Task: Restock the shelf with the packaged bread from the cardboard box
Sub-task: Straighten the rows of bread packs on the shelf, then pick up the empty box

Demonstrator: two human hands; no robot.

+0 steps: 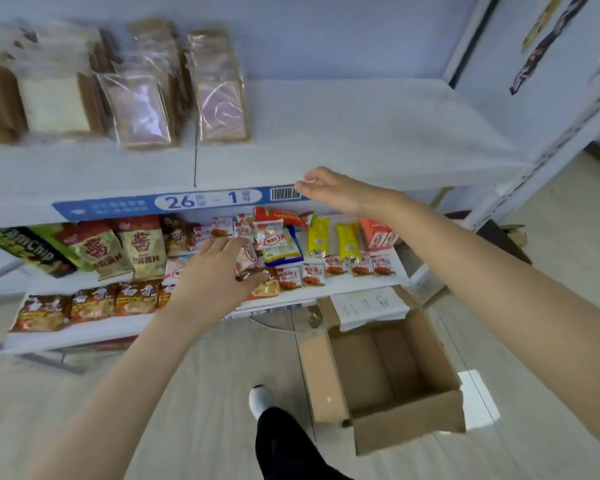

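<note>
Packaged bread (136, 109) is standing far left on the upper shelf (361, 133), with snack packets (118, 251) crowding below. The left hand (212, 271) and right hand (329, 192) are hovering, fingers loosely apart. The cardboard box (406, 434) is sitting open, near right, on the pale floor (205, 393).

Packaged bread (136, 102) upright on shelf (361, 133), open cardboard box (409, 431) on floor (205, 393)

The head camera is looking forward and down, close over the shelf (361, 133) and box (388, 386).
</note>
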